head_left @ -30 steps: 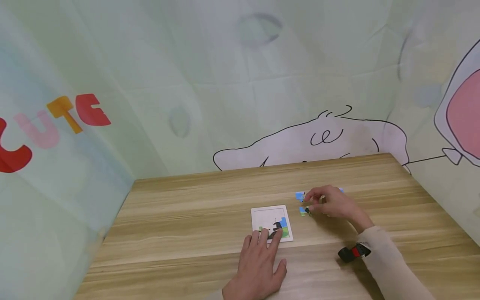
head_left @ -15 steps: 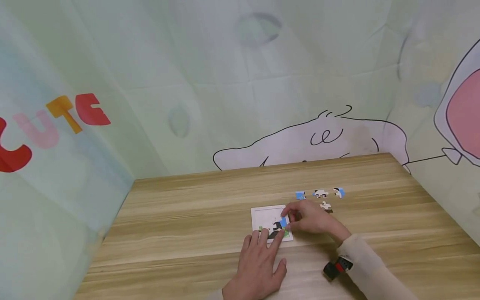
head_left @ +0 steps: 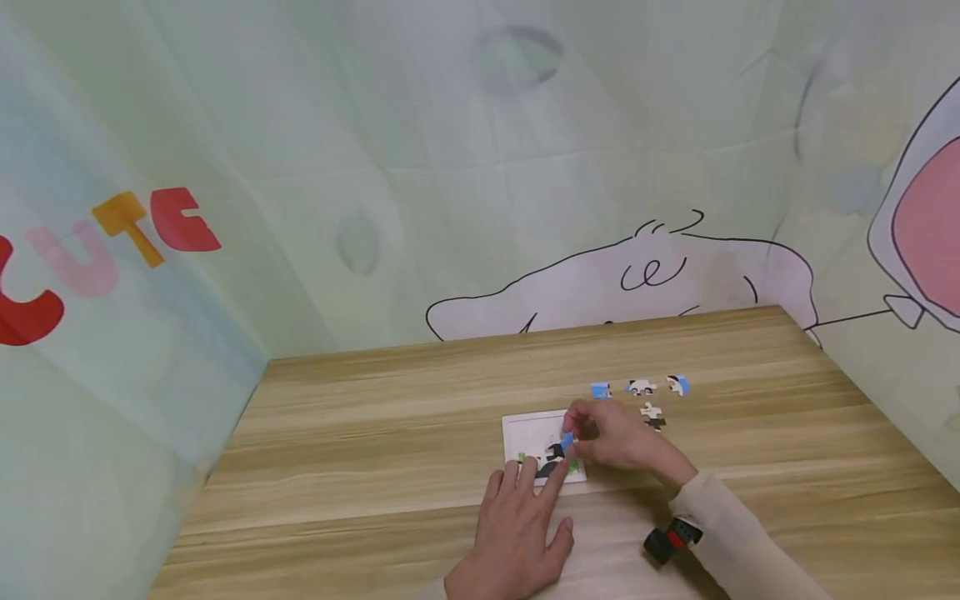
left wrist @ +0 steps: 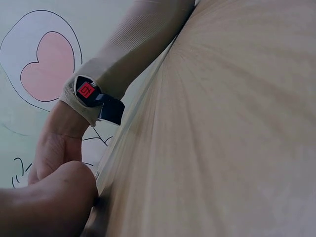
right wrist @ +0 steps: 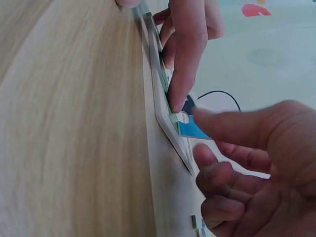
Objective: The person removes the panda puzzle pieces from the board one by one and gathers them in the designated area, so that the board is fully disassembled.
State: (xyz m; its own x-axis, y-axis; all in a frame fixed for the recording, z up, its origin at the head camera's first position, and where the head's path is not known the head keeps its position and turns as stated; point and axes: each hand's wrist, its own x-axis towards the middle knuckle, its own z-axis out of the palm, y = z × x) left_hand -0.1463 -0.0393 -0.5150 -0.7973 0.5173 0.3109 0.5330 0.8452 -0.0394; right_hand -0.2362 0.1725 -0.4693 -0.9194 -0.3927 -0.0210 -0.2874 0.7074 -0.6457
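Note:
My left hand [head_left: 513,529] lies palm down, its fairly straight fingers resting on the lower part of a white square jigsaw tray [head_left: 525,429]. Black, white and green pieces show in the tray beside those fingertips. At the tray's right side, my right hand [head_left: 618,437] pinches a jigsaw piece [right wrist: 193,128] with a blue face between thumb and fingers. The right wrist view has that piece tilted up over the tray edge, close to a left fingertip [right wrist: 177,101]. Part of it is hidden behind the right thumb.
Several loose jigsaw pieces lie right of the tray: a blue one [head_left: 601,390], a panda-face one [head_left: 641,387], a blue-and-white one [head_left: 678,384] and a white-and-black one [head_left: 652,416]. The wooden table [head_left: 360,450] meets a printed curtain [head_left: 337,208] behind.
My right hand has gone left from the loose pieces to the tray, taking one piece from there. A blue piece now stands tilted at its fingertips. The left hand has stayed put.

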